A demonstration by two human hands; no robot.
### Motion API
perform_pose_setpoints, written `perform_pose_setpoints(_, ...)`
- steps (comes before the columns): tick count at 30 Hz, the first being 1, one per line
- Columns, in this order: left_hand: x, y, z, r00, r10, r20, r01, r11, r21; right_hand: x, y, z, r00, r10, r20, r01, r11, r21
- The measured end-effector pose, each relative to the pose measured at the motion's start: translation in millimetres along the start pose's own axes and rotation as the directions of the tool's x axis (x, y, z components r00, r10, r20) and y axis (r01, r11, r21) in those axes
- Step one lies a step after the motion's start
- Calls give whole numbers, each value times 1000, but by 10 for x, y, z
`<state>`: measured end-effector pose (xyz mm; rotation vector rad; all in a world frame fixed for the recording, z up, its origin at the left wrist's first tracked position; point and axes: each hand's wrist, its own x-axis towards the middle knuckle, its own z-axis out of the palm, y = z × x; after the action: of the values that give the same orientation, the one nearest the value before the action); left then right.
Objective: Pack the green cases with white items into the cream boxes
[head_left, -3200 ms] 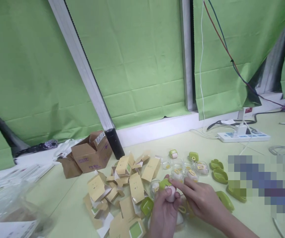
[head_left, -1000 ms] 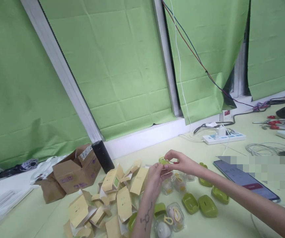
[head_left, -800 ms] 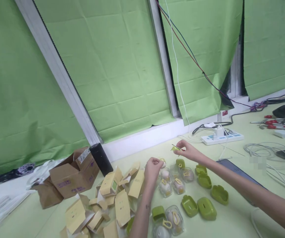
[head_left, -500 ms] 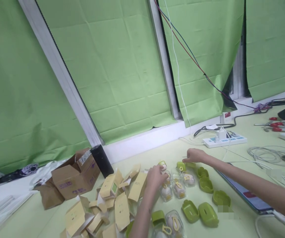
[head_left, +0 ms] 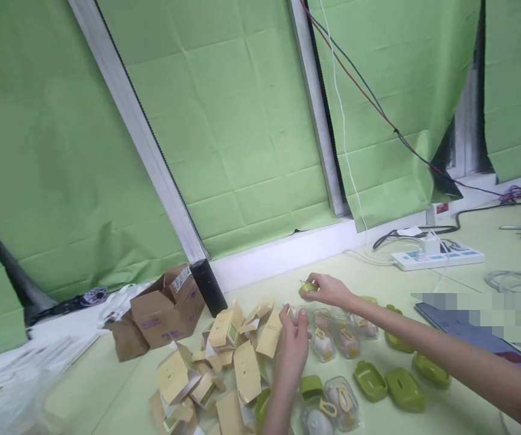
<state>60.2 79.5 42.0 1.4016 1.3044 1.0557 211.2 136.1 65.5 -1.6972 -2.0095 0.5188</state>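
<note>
My right hand point(head_left: 330, 290) is pinched on a small green lid point(head_left: 307, 289), held just above the table. Close below it, my left hand point(head_left: 294, 338) has thumb and fingers curled towards each other around something pale that I cannot make out. By the left hand stand clear, rounded containers point(head_left: 323, 344) with whitish contents and yellow loops. Nearer me are more of them, among them a clear container point(head_left: 342, 402), beside a green cover point(head_left: 311, 386). Green trays point(head_left: 370, 380) and a green shell turned over point(head_left: 404, 389) lie under my right forearm.
Opened yellow cartons point(head_left: 246, 371) are heaped left of my left arm. Behind them stand a brown cardboard box point(head_left: 165, 317) and a black cylinder point(head_left: 208, 288). A white power strip point(head_left: 441, 258) lies at the back right, with a dark flat device point(head_left: 468, 332) in front.
My right hand has moved left, towards my left hand, with the green lid now in its fingers. The green and white piece seen at my left fingertips is no longer visible there. The view has shifted left.
</note>
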Motion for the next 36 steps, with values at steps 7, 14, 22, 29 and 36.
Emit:
perform_pose_setpoints(7,-418,-95,82,958,-108,266,267,681,-682,-990,-190,-140,984,-174,-40,178,945,276)
perform_pose_setpoints(14,-642,-210,75,930,-225,291,367,517,-773,-1490,-105,105,966,-254,-49,257,917,305)
perform_pose_setpoints(22,-676,-291,114,940,-146,308,341,455,-823,-1476,-18,400,928,-338,-155,330,941,-71)
perform_pose_setpoints(29,-726,-351,180,919,-165,358,393,451,-801,-1510,25,532,903,-329,-278,304,944,-129)
perform_pose_setpoints(36,-780,-348,211,895,-203,398,446,457,-769,-1562,66,502,924,-318,-212,326,945,4)
